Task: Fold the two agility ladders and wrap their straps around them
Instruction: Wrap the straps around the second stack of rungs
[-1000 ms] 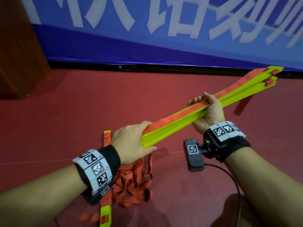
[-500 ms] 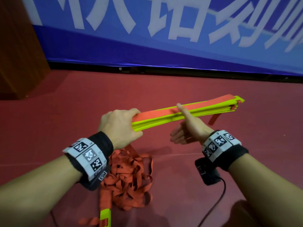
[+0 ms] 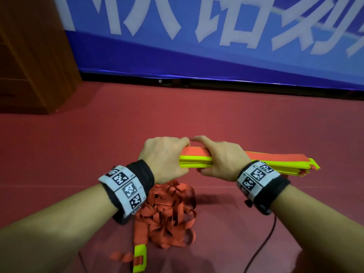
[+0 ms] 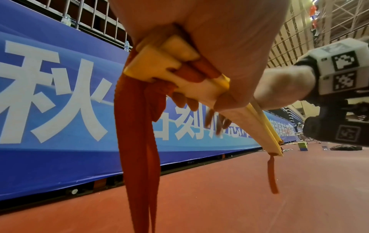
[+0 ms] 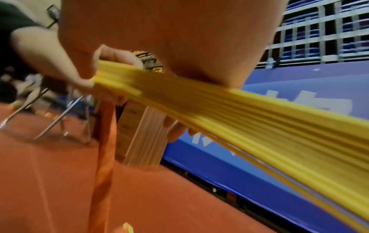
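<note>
A stacked bundle of yellow ladder rungs (image 3: 275, 161) with an orange top lies level above the red floor, pointing right. My left hand (image 3: 163, 156) grips its left end. Right beside it my right hand (image 3: 220, 158) grips the bundle too, fingers wrapped over the top. Orange straps (image 4: 137, 157) hang from the left end, seen in the left wrist view. The right wrist view shows the rung stack (image 5: 229, 107) running under my palm. A tangled heap of orange straps (image 3: 167, 217) lies on the floor below my left wrist, with a yellow rung end (image 3: 139, 261) at its near side.
A blue banner wall (image 3: 197, 56) with white lettering runs across the back. A wooden cabinet (image 3: 29, 66) stands at the left. A black cable (image 3: 262, 247) trails on the red floor under my right wrist. Folding chair legs (image 5: 55, 119) appear behind me.
The bundle dropped from a raised tilt to level. My right hand let go near mid-bundle, opened, then slid left and gripped the bundle next to my left hand.
</note>
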